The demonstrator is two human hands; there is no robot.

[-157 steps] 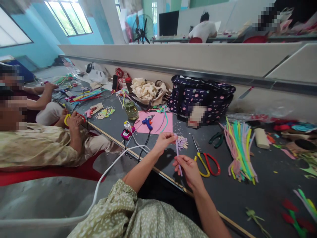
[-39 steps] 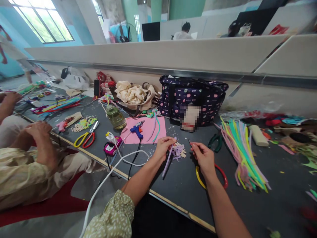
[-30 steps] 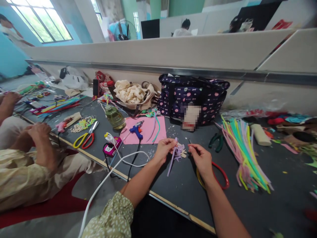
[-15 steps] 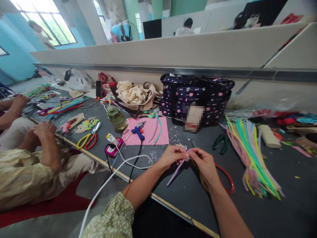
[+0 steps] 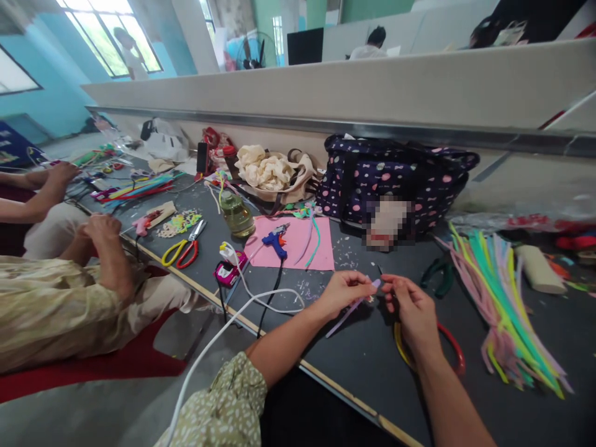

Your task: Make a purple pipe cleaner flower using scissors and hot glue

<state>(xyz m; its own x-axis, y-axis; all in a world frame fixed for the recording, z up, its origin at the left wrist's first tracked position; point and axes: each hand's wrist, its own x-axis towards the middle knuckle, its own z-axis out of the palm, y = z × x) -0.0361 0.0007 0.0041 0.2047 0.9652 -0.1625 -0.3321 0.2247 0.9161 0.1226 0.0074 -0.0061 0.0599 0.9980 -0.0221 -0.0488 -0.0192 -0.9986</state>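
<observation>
My left hand (image 5: 349, 293) pinches a lavender pipe cleaner (image 5: 345, 319) between thumb and fingertips. One end rises just past the fingertips, and the long tail slants down to the left below the hand. Close on its right, my right hand (image 5: 413, 307) has its fingers curled together, a small gap away from the left fingertips. Whatever it may hold is too small or hidden to make out. Scissors with red and yellow handles (image 5: 455, 347) lie on the table beneath my right hand, largely covered by it.
A pipe cleaner bundle (image 5: 505, 310) and dark green pliers (image 5: 437, 276) lie right. A blue glue gun (image 5: 275, 241) rests on pink paper (image 5: 321, 245). Behind stands a patterned bag (image 5: 344, 180). A white cable (image 5: 209, 335) crosses the table edge; a co-worker's hands (image 5: 102, 233) are left.
My hands have moved apart; the right fingertips have come away from the left ones. The lavender pipe cleaner stays in my left hand. The whole view has shifted, with things appearing farther right.
</observation>
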